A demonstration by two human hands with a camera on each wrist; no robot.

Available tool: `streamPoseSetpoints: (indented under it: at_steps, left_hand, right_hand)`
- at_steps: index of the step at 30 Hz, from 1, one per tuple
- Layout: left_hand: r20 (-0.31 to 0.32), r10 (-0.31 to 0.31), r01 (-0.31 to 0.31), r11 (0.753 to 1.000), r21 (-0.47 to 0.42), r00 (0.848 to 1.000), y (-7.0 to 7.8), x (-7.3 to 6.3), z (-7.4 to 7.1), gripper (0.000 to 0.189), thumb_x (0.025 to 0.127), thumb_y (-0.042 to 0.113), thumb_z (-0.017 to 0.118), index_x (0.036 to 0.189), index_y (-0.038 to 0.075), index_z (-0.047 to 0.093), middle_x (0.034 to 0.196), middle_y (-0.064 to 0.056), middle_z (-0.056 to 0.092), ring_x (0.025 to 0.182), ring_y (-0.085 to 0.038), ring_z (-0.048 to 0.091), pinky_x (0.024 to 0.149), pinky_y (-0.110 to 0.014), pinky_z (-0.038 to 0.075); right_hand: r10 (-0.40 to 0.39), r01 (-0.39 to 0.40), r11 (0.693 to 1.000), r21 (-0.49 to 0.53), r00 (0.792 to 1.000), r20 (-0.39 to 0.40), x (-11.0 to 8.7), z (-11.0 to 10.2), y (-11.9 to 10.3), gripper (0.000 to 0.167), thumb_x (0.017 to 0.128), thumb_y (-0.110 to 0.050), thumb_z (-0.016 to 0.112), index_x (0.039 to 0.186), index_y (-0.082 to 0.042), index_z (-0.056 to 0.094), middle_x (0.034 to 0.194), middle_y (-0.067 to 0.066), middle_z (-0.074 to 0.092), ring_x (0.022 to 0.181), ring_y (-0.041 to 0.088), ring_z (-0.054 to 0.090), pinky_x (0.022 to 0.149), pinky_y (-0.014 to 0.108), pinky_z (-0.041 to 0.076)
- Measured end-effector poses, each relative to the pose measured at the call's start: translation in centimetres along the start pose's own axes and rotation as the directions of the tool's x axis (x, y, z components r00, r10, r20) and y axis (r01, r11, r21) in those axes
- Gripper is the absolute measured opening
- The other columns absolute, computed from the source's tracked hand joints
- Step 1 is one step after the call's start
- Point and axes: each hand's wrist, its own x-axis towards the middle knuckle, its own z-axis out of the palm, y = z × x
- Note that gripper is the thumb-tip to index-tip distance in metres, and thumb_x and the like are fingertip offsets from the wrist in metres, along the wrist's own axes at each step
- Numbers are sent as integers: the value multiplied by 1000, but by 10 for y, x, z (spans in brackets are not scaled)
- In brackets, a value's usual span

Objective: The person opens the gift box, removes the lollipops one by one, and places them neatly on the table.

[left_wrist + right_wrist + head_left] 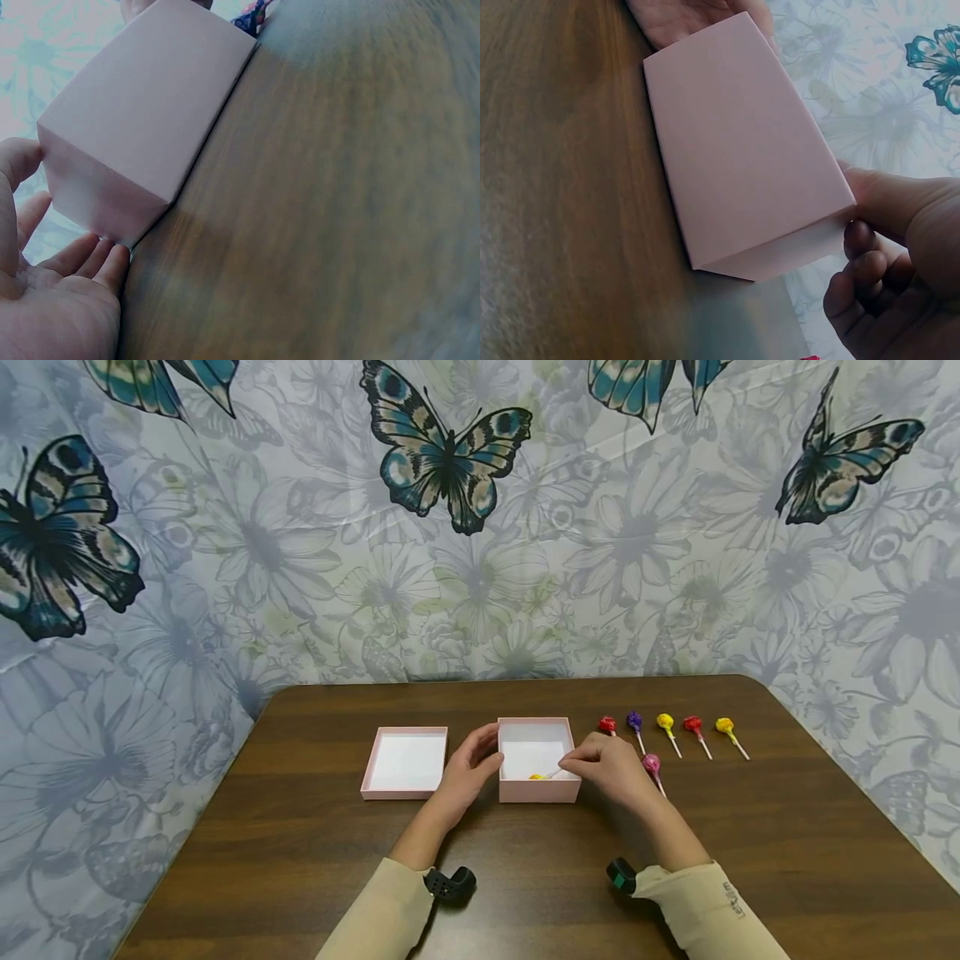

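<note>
An open pink box [538, 791] with a white inside stands on the table. Inside it lies a yellow lollipop [536, 777], its pale stick running up to the fingertips of my right hand [617, 770], which pinches the stick's end at the box's right side. In the right wrist view the thumb is over the rim, hiding the stick. My left hand [468, 772] touches the box's left side with loosely bent fingers. In the left wrist view its fingertips rest against that wall [97, 187].
Left of the box lies a shallow pink-edged lid [408, 762], white side up. To the right lie several lollipops: two red [607, 724] [693, 724], a purple one [634, 721], two yellow [665, 721] [724, 725] and a pink one [652, 763]. Behind the wooden table [517, 877] hangs butterfly-print cloth.
</note>
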Motion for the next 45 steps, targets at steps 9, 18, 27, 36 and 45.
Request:
streamPoseSetpoints:
  at_steps: [9, 18, 27, 36, 45]
  left_hand:
    - [11, -2, 2, 1000, 0, 1000, 0, 0, 0, 51, 100, 19, 60, 149, 20, 44, 155, -7, 44, 147, -27, 38, 119, -50, 35]
    - [2, 0, 0, 1000, 15, 1000, -1, 1, 0, 51, 100, 19, 61, 148, 19, 45, 155, -8, 45, 147, -29, 38, 120, -51, 33]
    - [-1, -14, 14, 1000, 10, 1000, 0, 1, 1, 50, 100, 18, 60, 148, 19, 45, 155, -8, 45, 147, -29, 38, 120, -51, 33]
    - [-3, -5, 5, 1000, 14, 1000, -2, 1, 0, 50, 101, 18, 60, 148, 19, 45, 154, -8, 45, 146, -28, 39, 119, -50, 35]
    - [11, -7, 7, 1000, -14, 1000, -2, 0, -1, 50, 101, 18, 60, 148, 18, 45, 155, -8, 44, 148, -28, 37, 120, -52, 33]
  right_hand:
    - [-27, 27, 1000, 3, 997, -70, -1, 3, 4, 9, 87, -25, 78, 84, -17, 81, 82, -2, 68, 72, 8, 55, 61, 22, 47]
    - [-5, 12, 999, 45, 991, -133, -3, -1, 2, 9, 88, -23, 76, 89, -16, 82, 84, -2, 72, 77, 12, 59, 65, 21, 50]
    - [14, -5, 999, 42, 979, -202, -7, -5, 0, 12, 88, -27, 76, 94, -18, 82, 90, -1, 76, 81, 10, 64, 67, 22, 52]
    - [46, -26, 996, 83, 967, -252, -10, -15, -6, 14, 90, -31, 74, 94, -19, 82, 90, -1, 74, 70, 11, 52, 59, 24, 44]
    - [79, -43, 993, 112, 939, -334, -16, -27, -6, 19, 90, -34, 73, 94, -17, 82, 89, -2, 73, 75, 8, 54, 62, 22, 46]
